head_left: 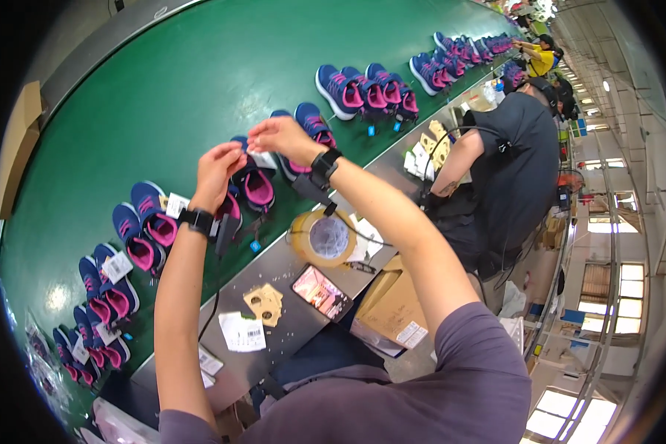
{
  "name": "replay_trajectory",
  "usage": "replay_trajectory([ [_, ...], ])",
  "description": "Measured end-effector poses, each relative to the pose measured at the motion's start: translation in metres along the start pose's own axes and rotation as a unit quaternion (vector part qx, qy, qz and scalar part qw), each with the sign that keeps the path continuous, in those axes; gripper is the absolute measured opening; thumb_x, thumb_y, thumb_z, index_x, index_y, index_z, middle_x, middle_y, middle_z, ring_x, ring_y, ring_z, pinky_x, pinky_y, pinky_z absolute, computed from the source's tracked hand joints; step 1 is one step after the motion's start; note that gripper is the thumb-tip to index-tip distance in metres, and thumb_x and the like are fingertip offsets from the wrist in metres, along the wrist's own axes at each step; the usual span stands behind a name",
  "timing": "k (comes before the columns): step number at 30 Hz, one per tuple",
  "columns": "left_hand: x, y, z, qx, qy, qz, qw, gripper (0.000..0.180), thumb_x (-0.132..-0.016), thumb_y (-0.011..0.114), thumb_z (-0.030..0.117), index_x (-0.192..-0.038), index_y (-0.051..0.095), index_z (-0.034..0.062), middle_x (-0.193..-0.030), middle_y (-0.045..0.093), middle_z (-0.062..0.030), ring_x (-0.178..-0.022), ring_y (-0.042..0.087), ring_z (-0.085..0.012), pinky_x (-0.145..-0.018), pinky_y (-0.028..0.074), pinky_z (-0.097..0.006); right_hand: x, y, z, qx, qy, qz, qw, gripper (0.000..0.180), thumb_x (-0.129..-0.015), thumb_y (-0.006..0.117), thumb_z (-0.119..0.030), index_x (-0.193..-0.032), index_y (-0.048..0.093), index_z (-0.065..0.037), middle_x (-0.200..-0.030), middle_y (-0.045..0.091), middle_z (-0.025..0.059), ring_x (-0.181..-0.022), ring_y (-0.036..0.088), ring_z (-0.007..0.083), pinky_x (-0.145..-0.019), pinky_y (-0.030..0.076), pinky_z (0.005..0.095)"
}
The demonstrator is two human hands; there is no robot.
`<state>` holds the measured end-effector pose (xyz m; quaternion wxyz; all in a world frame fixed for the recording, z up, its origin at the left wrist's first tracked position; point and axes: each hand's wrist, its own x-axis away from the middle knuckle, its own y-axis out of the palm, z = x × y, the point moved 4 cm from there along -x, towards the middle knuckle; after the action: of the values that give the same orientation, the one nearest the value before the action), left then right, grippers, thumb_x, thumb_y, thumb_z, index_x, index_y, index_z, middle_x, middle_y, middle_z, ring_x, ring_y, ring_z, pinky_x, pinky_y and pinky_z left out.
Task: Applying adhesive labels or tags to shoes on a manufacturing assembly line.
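Observation:
My left hand [217, 169] and my right hand [280, 137] are raised together over a pair of blue shoes with pink lining [253, 185] on the green conveyor belt [163, 89]. A white paper tag [263, 159] sits between my fingertips, pinched mainly by my right hand; my left fingers touch its left edge. Both wrists wear black bands. Whether the tag is joined to the shoe is hidden by my hands.
More blue-and-pink shoe pairs [362, 92] line the belt both ways. On the metal ledge [288, 333] lie a tape roll [324, 238], a phone [320, 291], cardboard tags [265, 303] and paper labels [242, 331]. A person in a dark shirt [510, 163] works to the right.

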<state>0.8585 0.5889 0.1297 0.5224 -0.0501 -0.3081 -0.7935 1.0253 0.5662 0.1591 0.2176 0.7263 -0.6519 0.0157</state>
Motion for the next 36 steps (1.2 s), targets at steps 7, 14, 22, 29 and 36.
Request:
replay_trajectory([
  [7, 0.004, -0.040, -0.007, 0.016, 0.009, -0.029, 0.999, 0.030, -0.085, 0.062, 0.003, -0.113, 0.053, -0.0032, -0.089, 0.065, -0.0103, -0.076, 0.065, -0.0154, -0.068, 0.055, -0.025, -0.018, 0.039, 0.028, 0.066, 0.008, 0.027, 0.997, 0.026, -0.088, 0.060, -0.011, -0.111, 0.055, 0.001, -0.102, 0.065, 0.0117, -0.093, 0.063, 0.0173, -0.080, 0.052, 0.0282],
  [14, 0.029, -0.086, -0.007, 0.001, -0.016, -0.025, 1.000, 0.049, -0.081, 0.066, 0.003, -0.123, 0.041, -0.0022, -0.089, 0.065, -0.0076, -0.078, 0.063, -0.0147, -0.070, 0.052, -0.025, -0.017, 0.089, 0.052, 0.122, 0.020, 0.015, 0.992, 0.025, -0.088, 0.060, -0.012, -0.110, 0.056, -0.001, -0.102, 0.067, 0.0090, -0.090, 0.064, 0.0139, -0.077, 0.050, 0.0256],
  [22, 0.057, -0.140, -0.031, 0.008, 0.005, -0.062, 0.998, 0.050, -0.081, 0.066, 0.003, -0.124, 0.041, -0.0069, -0.096, 0.064, -0.0134, -0.082, 0.063, -0.0177, -0.076, 0.053, -0.027, -0.021, 0.133, 0.090, 0.235, -0.061, 0.012, 0.970, 0.024, -0.081, 0.065, -0.008, -0.102, 0.057, 0.000, -0.092, 0.068, 0.0095, -0.082, 0.064, 0.0133, -0.071, 0.050, 0.0256],
  [29, 0.103, -0.166, -0.062, -0.059, 0.054, -0.013, 0.997, 0.042, -0.078, 0.066, 0.002, -0.116, 0.050, -0.0047, -0.091, 0.065, -0.0134, -0.074, 0.065, -0.0187, -0.069, 0.053, -0.027, 0.007, 0.170, 0.130, 0.480, -0.150, 0.019, 0.864, 0.022, -0.077, 0.067, -0.014, -0.094, 0.059, -0.002, -0.080, 0.067, 0.0101, -0.073, 0.066, 0.0218, -0.066, 0.051, 0.0293],
  [36, 0.259, -0.179, -0.042, -0.378, 0.244, 0.117, 0.886, 0.019, -0.084, 0.066, 0.018, -0.092, 0.063, 0.0005, -0.076, 0.062, -0.0049, -0.065, 0.057, -0.0119, -0.062, 0.046, -0.024, 0.173, 0.255, 0.068, 0.514, -0.151, -0.020, 0.844, 0.014, -0.087, 0.061, -0.010, -0.098, 0.061, -0.001, -0.081, 0.064, 0.0061, -0.073, 0.061, 0.0102, -0.064, 0.048, 0.0249],
])
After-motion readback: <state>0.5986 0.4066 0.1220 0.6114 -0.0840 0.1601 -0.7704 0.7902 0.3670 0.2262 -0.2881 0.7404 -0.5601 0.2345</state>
